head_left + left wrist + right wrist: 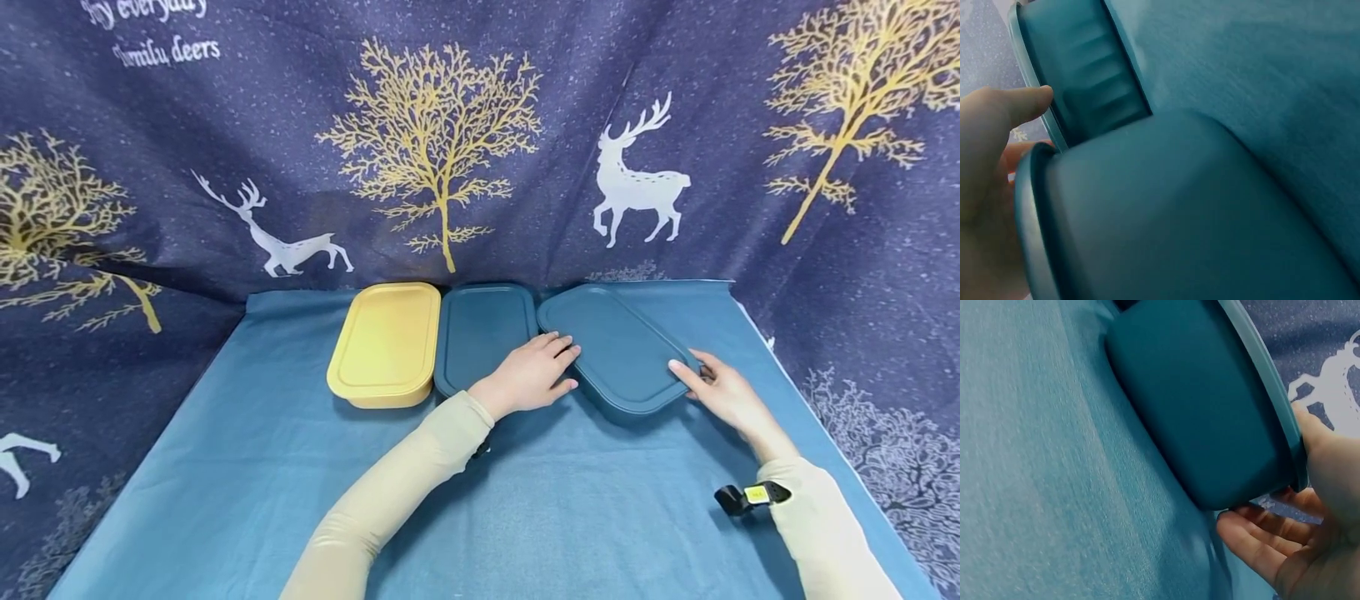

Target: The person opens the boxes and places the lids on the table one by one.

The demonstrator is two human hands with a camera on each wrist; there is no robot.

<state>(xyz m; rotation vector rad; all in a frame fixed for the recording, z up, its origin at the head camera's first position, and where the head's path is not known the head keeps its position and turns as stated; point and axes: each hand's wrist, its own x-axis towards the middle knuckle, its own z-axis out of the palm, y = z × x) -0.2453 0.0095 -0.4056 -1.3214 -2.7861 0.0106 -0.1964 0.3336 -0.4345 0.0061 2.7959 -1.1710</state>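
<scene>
Left hand (528,375) spread, right hand (717,390) grips angled box (615,343), lower fingertips (1233,527) visible only from right wrist.

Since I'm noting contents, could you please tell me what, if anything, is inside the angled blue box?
The lid covers the angled blue box, so any contents cannot be seen; only its outside shows, with the right hand gripping its right corner.
</scene>
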